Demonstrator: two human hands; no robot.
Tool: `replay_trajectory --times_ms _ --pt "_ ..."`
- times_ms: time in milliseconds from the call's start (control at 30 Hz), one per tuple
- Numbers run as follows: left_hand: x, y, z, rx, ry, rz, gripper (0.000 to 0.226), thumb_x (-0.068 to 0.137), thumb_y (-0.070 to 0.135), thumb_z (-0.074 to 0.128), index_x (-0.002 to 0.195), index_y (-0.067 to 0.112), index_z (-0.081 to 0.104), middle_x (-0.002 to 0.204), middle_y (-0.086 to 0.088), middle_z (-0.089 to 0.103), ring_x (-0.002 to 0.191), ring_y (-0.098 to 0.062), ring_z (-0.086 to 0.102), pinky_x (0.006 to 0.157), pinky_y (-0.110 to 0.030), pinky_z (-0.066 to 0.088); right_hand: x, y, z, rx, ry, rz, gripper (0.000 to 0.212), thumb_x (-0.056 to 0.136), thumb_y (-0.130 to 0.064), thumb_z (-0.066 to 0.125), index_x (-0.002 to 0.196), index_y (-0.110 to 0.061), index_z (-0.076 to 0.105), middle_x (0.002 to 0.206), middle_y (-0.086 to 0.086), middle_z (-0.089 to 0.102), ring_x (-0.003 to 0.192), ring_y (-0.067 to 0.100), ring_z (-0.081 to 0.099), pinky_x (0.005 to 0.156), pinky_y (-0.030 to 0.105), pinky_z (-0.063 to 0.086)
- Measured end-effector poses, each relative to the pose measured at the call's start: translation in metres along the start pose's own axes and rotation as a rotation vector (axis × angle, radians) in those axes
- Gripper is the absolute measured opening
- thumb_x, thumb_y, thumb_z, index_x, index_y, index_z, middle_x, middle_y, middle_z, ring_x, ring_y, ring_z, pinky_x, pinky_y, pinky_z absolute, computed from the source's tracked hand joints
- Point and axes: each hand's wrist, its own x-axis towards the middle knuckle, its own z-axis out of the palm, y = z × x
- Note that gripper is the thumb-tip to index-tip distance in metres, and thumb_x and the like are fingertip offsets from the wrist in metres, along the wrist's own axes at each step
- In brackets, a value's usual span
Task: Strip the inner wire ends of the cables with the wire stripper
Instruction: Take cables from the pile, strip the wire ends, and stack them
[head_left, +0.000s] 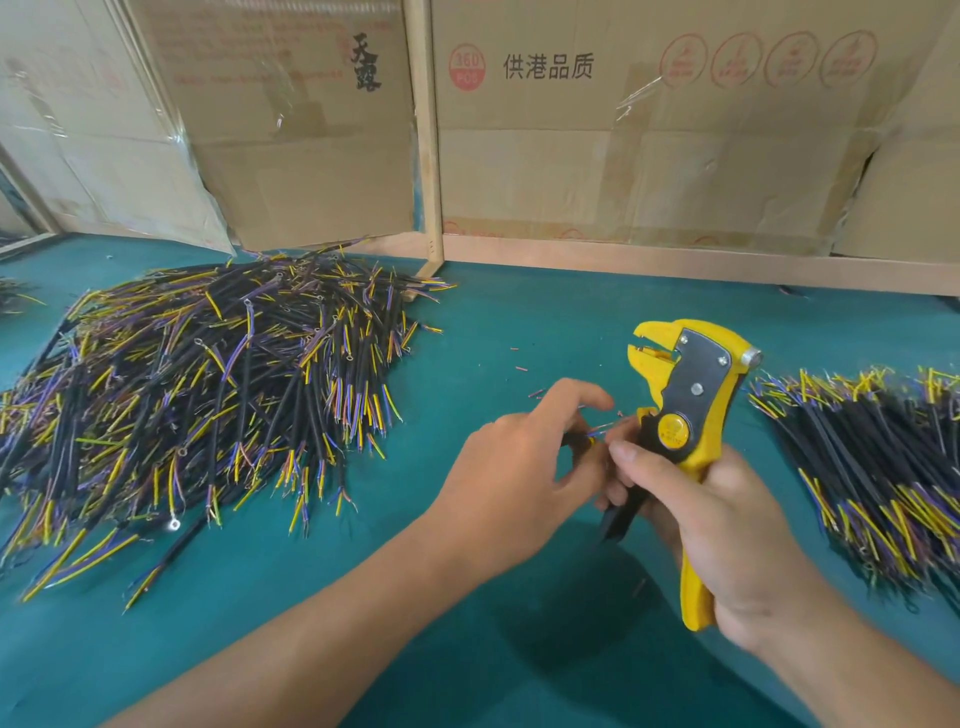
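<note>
Here the right hand (727, 514) clenches the handles of the yellow wire stripper (685, 415), its head tipped up and away, jaws parted and holding nothing, probably so the fingers below stay free. The left hand (519, 467) pinches 1 black cable (576, 440) by its end, and the right thumb and fingertips (626, 452) meet it there, seemingly fanning the thin inner wires (602, 427) apart before a wire goes into the jaws. The big heap of cables (208, 395) lies well to the left, a tidier batch (872, 467) to the right. Between them the green table (519, 322) leaves open room for swinging the tool; cardboard boxes (675, 130) wall off the far edge.
</note>
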Motion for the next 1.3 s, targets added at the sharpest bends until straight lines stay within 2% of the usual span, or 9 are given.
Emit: replay_trajectory --times_ms 200,333,500,633,700,800,967,1167,1300 --pt "-0.0017 0.0025 0.0009 0.142 -0.027 0.025 0.028 0.092 0.038 0.050 0.118 0.040 0.038 0.072 0.024 0.051 0.062 0.006 0.047 0.062 -0.029 0.035 0.0021 0.0017 -0.0025 -0.032 0.018 -0.007 0.013 0.088 -0.023 0.067 0.079 -0.013 0.069 0.067 0.007 0.058 0.067 0.024 0.056 0.074 0.048 0.048" --pt "-0.0016 0.0043 0.0015 0.177 -0.007 0.046 0.035 0.091 0.037 0.047 0.124 0.036 0.035 0.077 0.019 0.052 0.059 0.003 0.047 0.062 -0.033 0.042 0.0016 0.0002 -0.0008 -0.017 0.028 -0.015 0.025 0.072 -0.042 0.070 0.077 -0.017 0.070 0.066 0.003 0.059 0.065 0.021 0.058 0.071 0.043 0.050" --pt "-0.0020 0.0059 0.0007 0.227 0.018 0.071 0.037 0.089 0.039 0.041 0.126 0.035 0.033 0.080 0.018 0.059 0.063 -0.006 0.043 0.059 -0.033 0.044 0.0015 -0.0001 0.0009 -0.013 0.024 -0.019 0.027 0.069 -0.044 0.070 0.077 -0.017 0.070 0.064 0.003 0.059 0.064 0.020 0.058 0.070 0.042 0.051" --pt "-0.0016 0.0073 -0.0002 0.354 0.037 0.149 0.040 0.087 0.044 0.029 0.126 0.033 0.027 0.085 0.008 0.069 0.071 -0.016 0.063 0.055 -0.037 0.048 0.0027 0.0010 0.0003 0.002 0.014 -0.017 0.012 0.085 -0.025 0.067 0.075 -0.018 0.068 0.064 0.003 0.057 0.065 0.020 0.056 0.073 0.043 0.049" --pt "-0.0018 0.0070 -0.0018 0.367 0.053 0.188 0.040 0.089 0.043 0.032 0.127 0.030 0.028 0.082 0.006 0.069 0.074 -0.018 0.066 0.054 -0.040 0.049 0.0037 0.0047 -0.0010 0.011 0.020 -0.004 0.021 0.091 -0.010 0.063 0.074 -0.020 0.069 0.065 0.002 0.058 0.066 0.020 0.055 0.074 0.043 0.048" --pt "-0.0040 0.0073 -0.0037 0.281 0.063 0.215 0.038 0.090 0.042 0.042 0.126 0.030 0.035 0.082 0.009 0.067 0.078 -0.014 0.065 0.057 -0.040 0.050 0.0043 0.0057 -0.0013 0.084 0.026 0.050 0.025 0.090 -0.007 0.063 0.075 -0.023 0.073 0.071 0.004 0.065 0.072 0.022 0.061 0.070 0.033 0.054" --pt "-0.0041 0.0046 -0.0024 0.201 0.085 0.188 0.022 0.093 0.031 0.051 0.114 0.032 0.046 0.085 0.017 0.066 0.080 -0.003 0.054 0.063 -0.034 0.049 0.0060 0.0031 -0.0020 0.216 0.010 0.121 0.005 0.079 -0.013 0.067 0.079 -0.016 0.071 0.070 0.009 0.058 0.065 0.020 0.060 0.066 0.038 0.055" --pt "-0.0035 0.0005 -0.0011 0.188 0.107 0.128 0.023 0.094 0.029 0.059 0.106 0.033 0.039 0.085 0.024 0.054 0.070 0.015 0.043 0.062 -0.026 0.039 0.0077 0.0043 -0.0046 0.276 -0.010 0.124 0.005 0.073 -0.017 0.068 0.076 -0.014 0.067 0.071 0.008 0.050 0.065 0.022 0.054 0.063 0.033 0.055" --pt "-0.0043 0.0006 -0.0029 0.059 0.030 0.129 0.019 0.099 0.042 0.050 0.109 0.029 0.041 0.083 0.027 0.058 0.073 0.013 0.047 0.063 -0.017 0.032 0.0084 0.0066 -0.0066 0.251 -0.003 0.132 0.019 0.088 -0.004 0.061 0.076 -0.016 0.069 0.069 0.009 0.055 0.063 0.020 0.057 0.060 0.028 0.055"
